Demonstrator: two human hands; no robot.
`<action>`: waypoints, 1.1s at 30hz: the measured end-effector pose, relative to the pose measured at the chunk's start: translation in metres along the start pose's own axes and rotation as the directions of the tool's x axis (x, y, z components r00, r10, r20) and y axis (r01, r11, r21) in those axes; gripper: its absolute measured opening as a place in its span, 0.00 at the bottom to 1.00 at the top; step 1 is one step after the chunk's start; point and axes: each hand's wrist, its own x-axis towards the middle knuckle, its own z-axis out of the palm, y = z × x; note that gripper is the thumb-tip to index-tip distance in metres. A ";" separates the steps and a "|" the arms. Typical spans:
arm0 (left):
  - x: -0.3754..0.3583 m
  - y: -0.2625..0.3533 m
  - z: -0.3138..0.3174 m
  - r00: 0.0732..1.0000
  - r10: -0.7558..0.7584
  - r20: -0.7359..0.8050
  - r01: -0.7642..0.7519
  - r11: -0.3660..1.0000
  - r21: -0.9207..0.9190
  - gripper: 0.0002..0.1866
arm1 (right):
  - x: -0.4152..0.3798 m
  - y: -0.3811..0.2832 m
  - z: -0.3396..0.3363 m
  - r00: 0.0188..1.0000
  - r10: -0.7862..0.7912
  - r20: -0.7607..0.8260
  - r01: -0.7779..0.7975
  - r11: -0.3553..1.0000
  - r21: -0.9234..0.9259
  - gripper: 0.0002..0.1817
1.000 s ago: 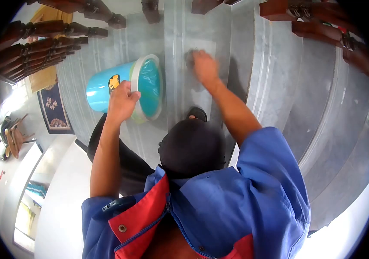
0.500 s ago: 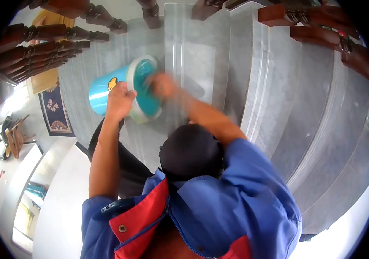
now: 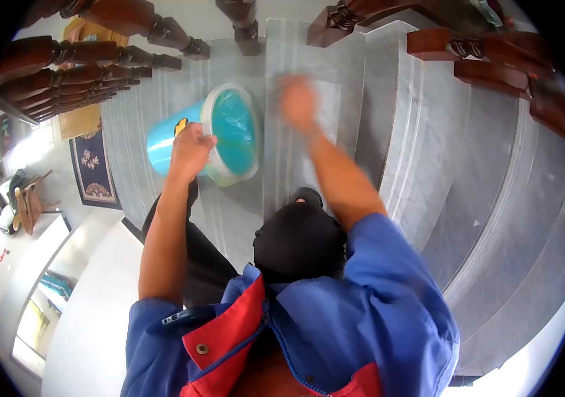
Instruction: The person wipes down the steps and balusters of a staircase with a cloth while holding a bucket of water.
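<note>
My left hand (image 3: 191, 153) grips the tilted blue bin (image 3: 175, 139) — by its rim. Right hand (image 3: 299, 104) over gray step (image 3: 315, 66) — blurred, can't tell its grip.

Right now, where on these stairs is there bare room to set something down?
Widest on the grey steps, between the right forearm and the dark posts. A narrower patch lies between bucket and rug. It is crowded from the left hand, on the bucket's rim, across to the blurred right hand.
</note>
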 end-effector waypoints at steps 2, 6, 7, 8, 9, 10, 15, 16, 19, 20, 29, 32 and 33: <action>0.000 0.003 0.001 1.000 -0.027 -0.004 0.027 1.000 0.011 0.17 | -0.020 -0.084 -0.008 0.689 -0.512 0.513 -0.021 0.693 0.720 0.20; -0.011 -0.004 -0.016 0.995 0.018 -0.102 -0.018 1.000 -0.001 0.12 | -0.026 -0.093 -0.042 0.827 -0.381 0.414 -0.006 0.730 0.684 0.22; -0.011 -0.002 -0.018 0.991 0.049 -0.126 -0.054 0.998 -0.036 0.12 | -0.016 -0.073 -0.049 0.924 -0.239 0.300 -0.001 0.782 0.624 0.22; -0.015 0.002 -0.022 0.995 0.014 -0.100 -0.020 0.998 -0.063 0.15 | -0.005 -0.050 -0.057 0.981 -0.099 0.167 -0.012 0.828 0.561 0.22; -0.014 -0.001 -0.022 0.995 0.020 -0.097 -0.027 0.997 -0.078 0.15 | 0.010 -0.030 -0.071 0.997 0.071 0.014 -0.070 0.905 0.420 0.19; -0.014 -0.005 -0.024 0.994 0.022 -0.104 -0.030 0.997 -0.076 0.15 | 0.025 -0.006 -0.087 0.980 0.199 -0.021 -0.189 0.958 0.218 0.18; -0.016 -0.013 -0.024 0.994 0.040 -0.103 -0.046 0.997 -0.054 0.12 | 0.093 0.081 -0.118 0.916 0.293 -0.274 -0.296 0.955 0.030 0.20; -0.017 -0.013 -0.023 0.994 0.042 -0.097 -0.049 0.997 -0.062 0.12 | 0.104 0.093 -0.117 0.916 0.232 -0.328 -0.252 0.968 -0.019 0.19; -0.024 -0.009 -0.024 0.995 0.073 -0.066 -0.079 0.993 -0.090 0.12 | 0.132 0.115 -0.107 0.943 0.071 -0.325 -0.096 0.993 -0.064 0.16; -0.027 -0.006 -0.025 0.996 0.053 -0.068 -0.060 0.993 -0.101 0.13 | 0.140 0.121 -0.103 0.942 0.066 -0.330 -0.090 0.994 -0.059 0.16; -0.016 0.000 -0.022 0.996 0.046 -0.075 -0.052 0.995 -0.086 0.11 | 0.120 0.127 -0.084 0.980 -0.083 0.179 0.178 0.762 -0.622 0.10; -0.003 -0.001 -0.020 0.996 0.052 -0.067 -0.052 0.999 -0.001 0.13 | 0.071 0.096 -0.075 0.967 0.237 0.093 -0.169 0.872 -0.460 0.12; 0.001 -0.003 -0.017 0.997 0.054 -0.062 -0.049 0.996 0.080 0.14 | 0.051 0.080 -0.076 0.965 0.229 0.126 -0.148 0.877 -0.458 0.12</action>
